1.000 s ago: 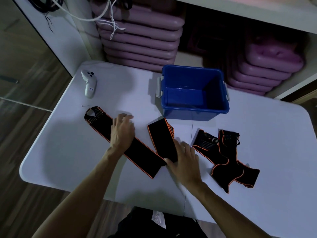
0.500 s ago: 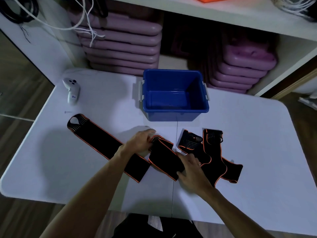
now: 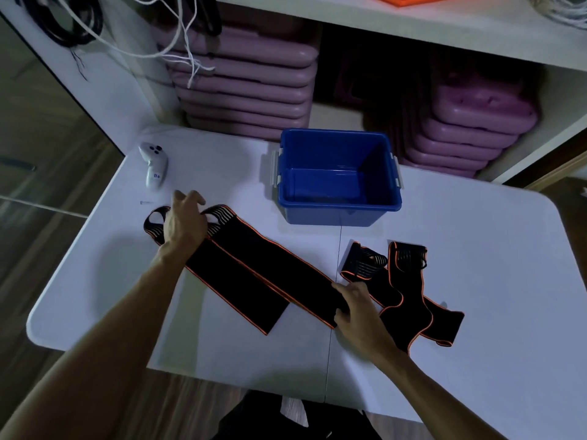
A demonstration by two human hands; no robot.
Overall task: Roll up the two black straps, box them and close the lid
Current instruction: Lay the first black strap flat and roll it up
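You are barely starting: your left hand is pressing the folded strap's looped end, your right hand is pinching its fold, while strap 2 and the blue box are lying unrolled and empty.

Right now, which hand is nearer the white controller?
Left. The left hand rests on the looped end of the folded strap, just below-right of the white controller. The right hand grips the strap's far end, well across the table.
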